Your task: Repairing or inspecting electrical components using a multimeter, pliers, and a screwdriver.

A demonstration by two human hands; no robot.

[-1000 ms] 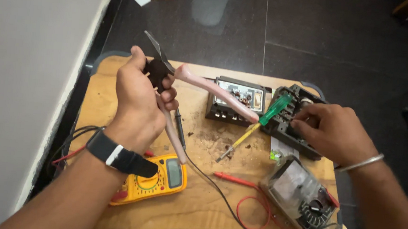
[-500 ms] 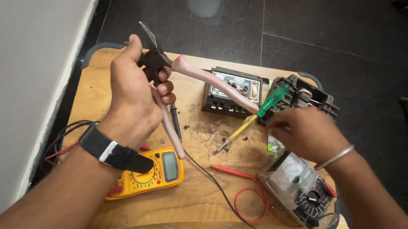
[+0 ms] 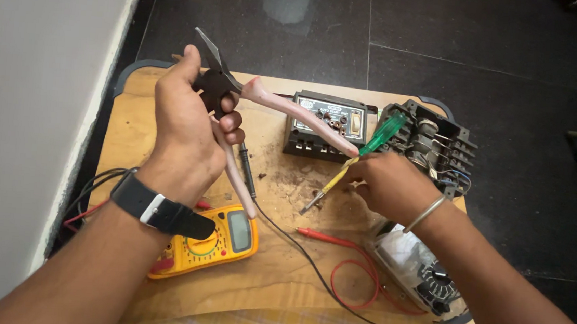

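Head view: wooden board (image 3: 272, 277) on dark tiled floor (image 3: 503, 55), beside white wall (image 3: 26, 93).

Pliers (image 3: 238, 103) dark metal with pink rubbery handles, translucent green plastic screwdriver (image 3: 365, 151), matt wooden board (image 3: 273, 264)

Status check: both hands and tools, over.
Left hand grips pink-handled pliers, raised. Right hand on green-handled screwdriver. Probe leads trail across the board.

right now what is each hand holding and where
Left hand grips pink-handled pliers near the pivot; right hand holds a green-handled screwdriver mid-shaft.
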